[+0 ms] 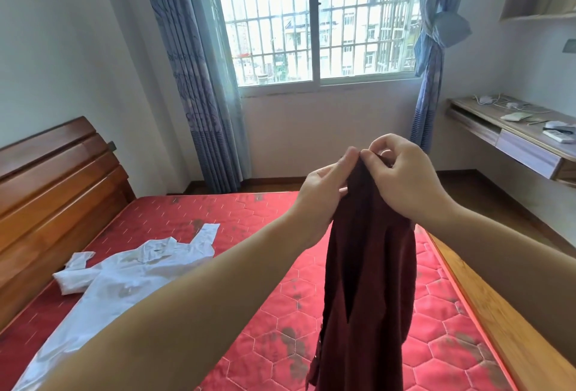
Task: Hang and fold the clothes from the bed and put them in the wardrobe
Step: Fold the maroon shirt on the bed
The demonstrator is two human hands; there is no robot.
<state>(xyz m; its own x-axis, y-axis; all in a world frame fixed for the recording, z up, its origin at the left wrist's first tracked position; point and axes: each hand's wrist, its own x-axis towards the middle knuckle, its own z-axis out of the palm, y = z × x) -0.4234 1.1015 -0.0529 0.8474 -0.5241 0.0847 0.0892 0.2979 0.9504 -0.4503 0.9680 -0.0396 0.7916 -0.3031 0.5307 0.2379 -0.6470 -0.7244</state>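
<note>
Both hands are raised above the bed; the left hand (324, 185) pinches the top edge of the dark maroon knitted garment (367, 281) between thumb and straightened fingers, and the right hand (402, 172) has thumb and curled fingers nipped on the same top edge, the two grips almost touching. The garment hangs free in the air over the red quilted mattress (255, 297), near its right side, not resting on it. Risk, as judged: with both grips bunched at one point the cloth hangs as a narrow rope, so seams and shoulders are hard to find; a fingertip grip on thick knit may slip and drop the piece onto the mattress; the trailing lower end runs out of view, so whether it catches the wooden bed rail (486, 312) cannot be told. Orientation: the long axis runs vertically, top edge at the fingers, bulk pointing straight down; which end is collar or hem cannot be told. The white long-sleeved shirt (124, 278) lies spread on the mattress to the left, well apart, not yet dealt with.
</note>
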